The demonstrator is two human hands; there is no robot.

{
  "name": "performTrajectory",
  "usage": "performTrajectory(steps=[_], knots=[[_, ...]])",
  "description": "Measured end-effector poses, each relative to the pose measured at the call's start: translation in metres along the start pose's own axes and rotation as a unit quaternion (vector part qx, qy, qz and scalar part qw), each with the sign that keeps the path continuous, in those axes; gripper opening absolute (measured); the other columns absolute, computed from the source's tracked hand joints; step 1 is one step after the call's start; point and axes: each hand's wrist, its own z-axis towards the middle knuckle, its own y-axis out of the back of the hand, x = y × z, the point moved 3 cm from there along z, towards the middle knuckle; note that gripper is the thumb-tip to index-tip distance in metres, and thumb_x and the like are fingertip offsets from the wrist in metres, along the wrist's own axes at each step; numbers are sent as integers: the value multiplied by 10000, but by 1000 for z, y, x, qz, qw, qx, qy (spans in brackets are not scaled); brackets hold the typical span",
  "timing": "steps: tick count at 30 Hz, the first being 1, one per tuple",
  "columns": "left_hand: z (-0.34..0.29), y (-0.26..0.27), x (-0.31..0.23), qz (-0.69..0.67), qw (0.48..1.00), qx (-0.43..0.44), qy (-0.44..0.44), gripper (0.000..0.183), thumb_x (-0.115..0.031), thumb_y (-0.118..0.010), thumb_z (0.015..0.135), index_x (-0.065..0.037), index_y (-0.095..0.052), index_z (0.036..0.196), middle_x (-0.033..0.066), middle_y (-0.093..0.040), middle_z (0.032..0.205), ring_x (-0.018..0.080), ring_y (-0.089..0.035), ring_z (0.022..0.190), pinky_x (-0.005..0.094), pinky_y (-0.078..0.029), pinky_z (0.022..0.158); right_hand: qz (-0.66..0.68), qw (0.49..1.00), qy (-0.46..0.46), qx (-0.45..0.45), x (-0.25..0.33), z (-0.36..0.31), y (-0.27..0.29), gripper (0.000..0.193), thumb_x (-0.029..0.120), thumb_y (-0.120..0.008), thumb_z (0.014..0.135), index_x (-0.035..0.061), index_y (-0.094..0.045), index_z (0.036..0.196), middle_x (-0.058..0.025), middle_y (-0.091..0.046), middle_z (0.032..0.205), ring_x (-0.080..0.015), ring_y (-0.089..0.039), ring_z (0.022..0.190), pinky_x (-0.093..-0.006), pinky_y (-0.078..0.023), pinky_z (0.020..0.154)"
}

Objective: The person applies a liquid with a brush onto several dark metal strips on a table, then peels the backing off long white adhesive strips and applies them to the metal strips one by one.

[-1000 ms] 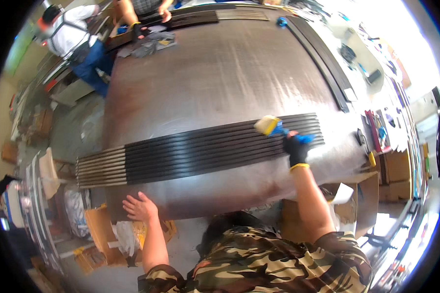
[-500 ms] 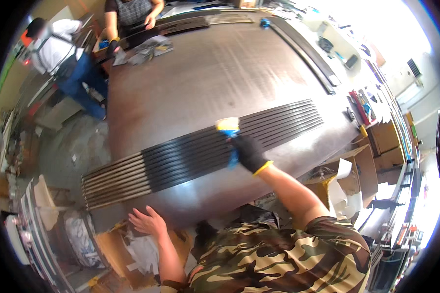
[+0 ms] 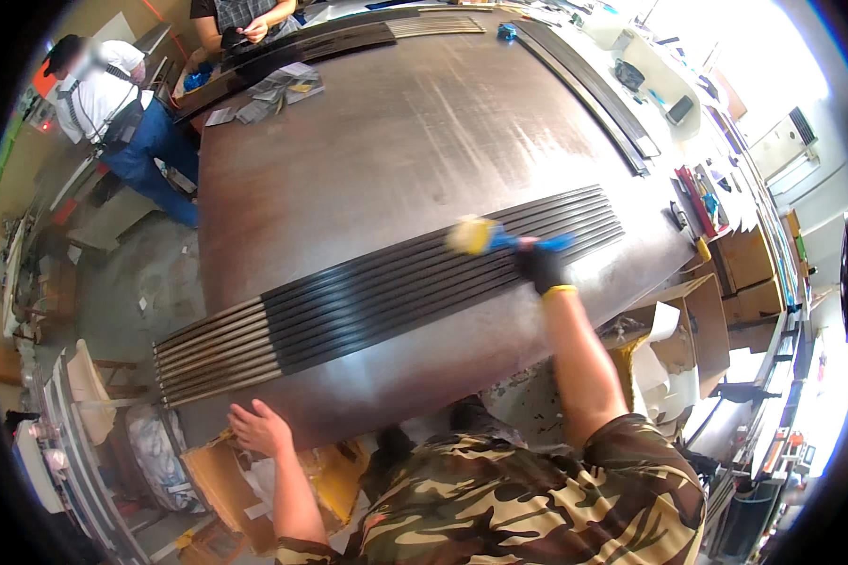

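Observation:
My right hand (image 3: 540, 268), in a black glove with a yellow cuff, grips a paintbrush (image 3: 476, 236) by its blue handle. The brush's pale bristles point left over a row of long narrow strips (image 3: 377, 297) lying side by side on the table. Most of that row is glossy black, while its left end (image 3: 219, 344) is light metallic brown. Blur hides whether the bristles touch the strips. Bare and with fingers apart, my left hand (image 3: 261, 428) hovers by the table's near edge, below the light end, holding nothing.
Grey flat pieces (image 3: 273, 92) lie on the table (image 3: 349, 179) at far left, before a co-worker (image 3: 245, 21). Another person (image 3: 122, 104) stands at left. Dark bars (image 3: 584, 89) line the right edge. Cardboard boxes (image 3: 219, 490) stand below the near edge.
My right hand has moved right and the brush has swung to lie nearly level, bristles leftward. My left hand shifted slightly left. The co-worker's hands have left the grey pieces and come together.

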Motion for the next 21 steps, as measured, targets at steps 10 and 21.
performTrajectory(steps=[10,21], knots=[[-2,5,-15,23,999,18,14,614,-485,-335,1014,-80,-339,1474,172,-351,1504,344,-359,1367,527,-294,1095,-474,829,267,-131,29,-31,72,175,38,-563,774,59,-660,917,-174,-664,887,-359,-641,857,-437,-506,721],[-5,2,-17,-52,998,-31,-24,609,-466,-406,992,-35,-405,1423,181,-411,1452,357,-416,1304,532,-321,1065,-128,930,330,97,162,-165,-339,191,186,-519,923,120,-689,981,-137,-675,793,-284,-658,652,-431,-519,591]])
